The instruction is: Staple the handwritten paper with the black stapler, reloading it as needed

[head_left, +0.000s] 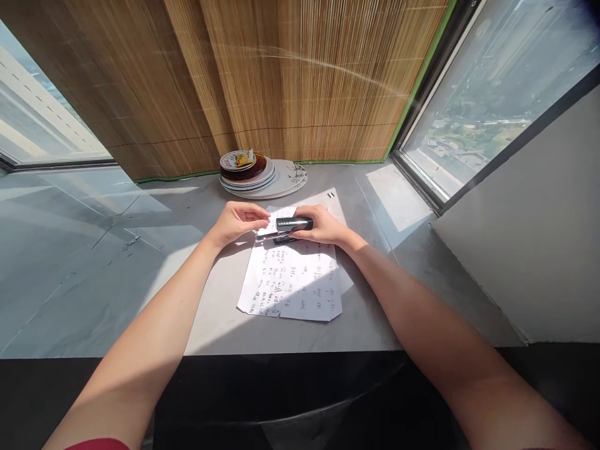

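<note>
The stapler (294, 223) is gripped by the right hand (323, 224) over the handwritten sheet's (300, 281) far part and should be held steady. The left hand (238, 222) is curled beside it; whether anything is pinched cannot be told.

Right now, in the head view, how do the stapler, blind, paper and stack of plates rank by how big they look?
1. Blind, by far
2. Paper
3. Stack of plates
4. Stapler
</note>
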A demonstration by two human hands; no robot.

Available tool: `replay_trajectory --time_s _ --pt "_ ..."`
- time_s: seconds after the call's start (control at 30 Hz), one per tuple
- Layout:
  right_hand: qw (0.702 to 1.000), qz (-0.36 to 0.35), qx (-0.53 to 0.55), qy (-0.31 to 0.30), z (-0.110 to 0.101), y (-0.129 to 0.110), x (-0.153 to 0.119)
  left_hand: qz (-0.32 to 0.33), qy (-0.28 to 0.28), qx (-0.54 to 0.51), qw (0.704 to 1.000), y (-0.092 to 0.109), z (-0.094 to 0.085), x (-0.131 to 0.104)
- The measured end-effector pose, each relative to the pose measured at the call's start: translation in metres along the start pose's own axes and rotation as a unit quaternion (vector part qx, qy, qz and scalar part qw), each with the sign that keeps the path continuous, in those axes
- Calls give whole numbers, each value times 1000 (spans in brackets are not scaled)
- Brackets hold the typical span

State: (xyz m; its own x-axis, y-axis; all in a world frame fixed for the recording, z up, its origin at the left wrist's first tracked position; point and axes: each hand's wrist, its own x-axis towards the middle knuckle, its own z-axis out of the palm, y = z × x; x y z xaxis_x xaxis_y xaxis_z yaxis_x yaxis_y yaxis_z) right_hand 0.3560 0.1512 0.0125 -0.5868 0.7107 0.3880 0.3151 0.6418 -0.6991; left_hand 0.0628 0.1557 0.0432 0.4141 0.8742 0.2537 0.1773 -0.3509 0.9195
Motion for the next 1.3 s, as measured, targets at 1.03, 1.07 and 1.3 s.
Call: replay_trajectory --time_s 1.03,1.07,1.3 --pt "1000 -2 -11 16 2 3 0 35 12 9 999 -8 13 7" --pt "1000 -5 -8 17 3 3 0 38 9 11 999 -7 14 7" --pt "999 -2 -20 25 3 2 0 31 -20 13 999 -5 14 6"
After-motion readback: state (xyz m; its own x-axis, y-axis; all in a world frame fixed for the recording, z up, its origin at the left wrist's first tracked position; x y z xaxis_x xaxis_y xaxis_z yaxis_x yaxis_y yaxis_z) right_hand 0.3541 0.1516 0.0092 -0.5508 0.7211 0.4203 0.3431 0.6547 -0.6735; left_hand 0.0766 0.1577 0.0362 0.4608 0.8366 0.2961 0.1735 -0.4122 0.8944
